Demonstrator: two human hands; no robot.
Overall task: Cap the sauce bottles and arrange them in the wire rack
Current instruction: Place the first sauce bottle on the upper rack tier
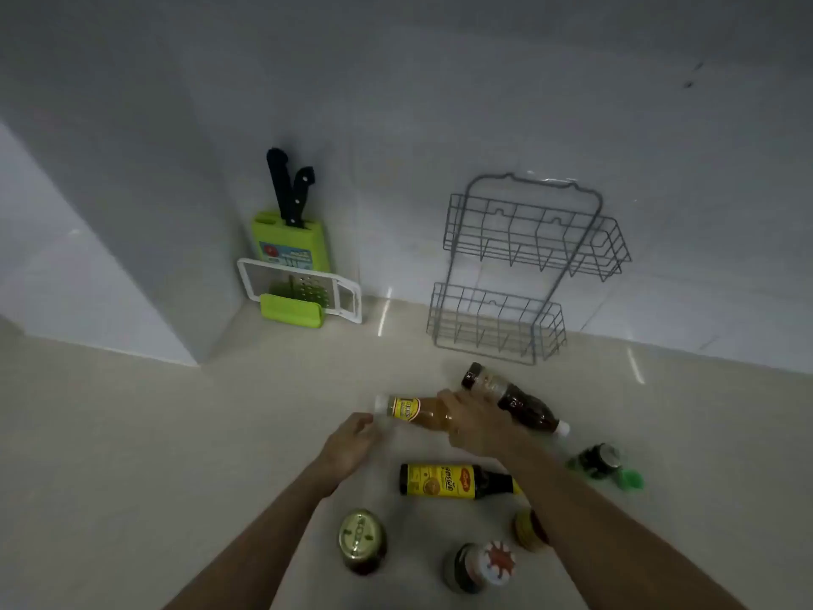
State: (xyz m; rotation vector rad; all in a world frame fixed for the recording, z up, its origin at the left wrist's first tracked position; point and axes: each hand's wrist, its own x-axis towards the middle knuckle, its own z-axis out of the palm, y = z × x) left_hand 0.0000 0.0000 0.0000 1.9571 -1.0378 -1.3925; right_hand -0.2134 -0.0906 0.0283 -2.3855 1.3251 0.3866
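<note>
My right hand (473,422) grips an amber sauce bottle (418,411) with a yellow label, held sideways above the counter, its neck pointing left. Just below the bottle's mouth is my left hand (352,440), fingers curled; whether it holds a cap I cannot tell. A dark brown bottle (514,400) with a white cap lies behind my right hand. A dark bottle with a yellow label (444,481) lies on its side nearer me. An empty grey two-tier wire rack (523,266) leans on the back wall.
Several jars stand near me: a gold-lidded jar (361,539), a red-and-white-lidded jar (481,565) and a yellow-lidded jar (528,528). A dark green bottle (596,460) and a loose green cap (630,479) lie at the right. A green knife block (290,239) with a grater stands in the back corner.
</note>
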